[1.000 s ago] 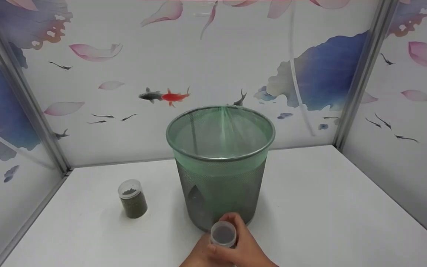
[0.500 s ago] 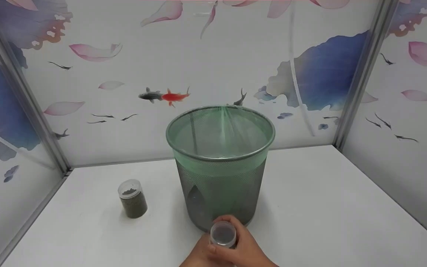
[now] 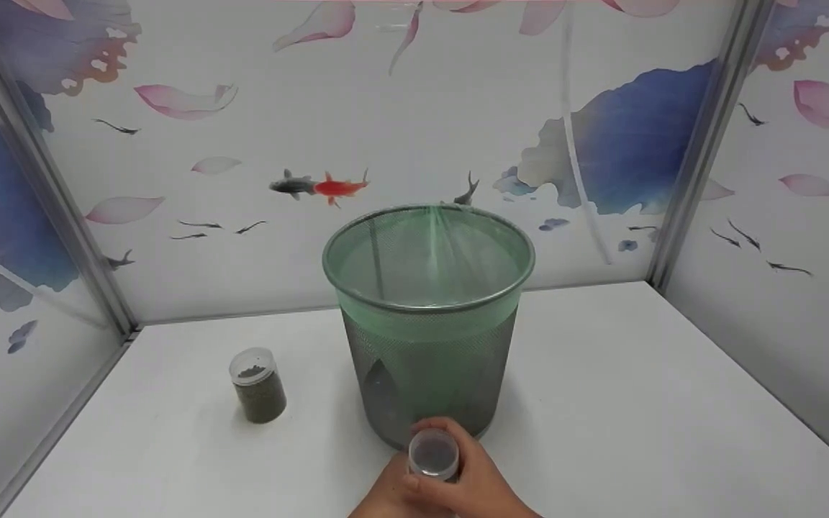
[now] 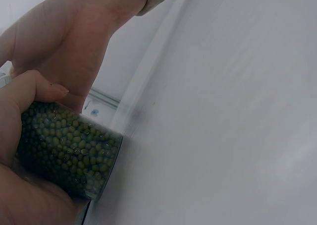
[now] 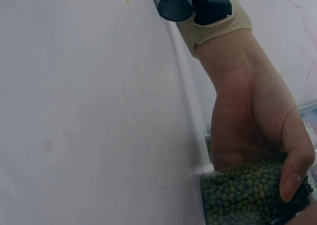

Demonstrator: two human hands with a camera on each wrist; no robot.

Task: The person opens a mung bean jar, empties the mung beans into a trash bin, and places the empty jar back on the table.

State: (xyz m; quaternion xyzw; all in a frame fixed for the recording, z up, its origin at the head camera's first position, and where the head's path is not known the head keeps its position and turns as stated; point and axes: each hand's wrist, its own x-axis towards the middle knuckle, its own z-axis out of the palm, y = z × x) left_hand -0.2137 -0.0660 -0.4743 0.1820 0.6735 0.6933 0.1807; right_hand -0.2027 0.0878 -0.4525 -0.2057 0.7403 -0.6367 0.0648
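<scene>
A clear jar of mung beans (image 4: 69, 148) is held low in front of the bin, its round top facing up in the head view. My left hand (image 3: 386, 489) grips the jar's body from below, the thumb lying along its side in the left wrist view. Over it, my right hand (image 3: 483, 478) curls thumb and fingers round the jar's lid (image 3: 434, 453). In the right wrist view the beans show through the wall beside the left thumb (image 5: 292, 183). Much of the left hand is hidden by the right in the head view.
A mesh waste bin (image 3: 432, 360) with a green bag liner stands at the middle of the white table (image 3: 637, 403). Left of it, a second clear jar (image 3: 260, 392) with dark greenish contents stands upright. Printed wall panels (image 3: 414, 129) enclose the back and both sides.
The fingers of my right hand have slid a little to the left round the far side of the lid. The jar, the bin and the second jar stay in place.
</scene>
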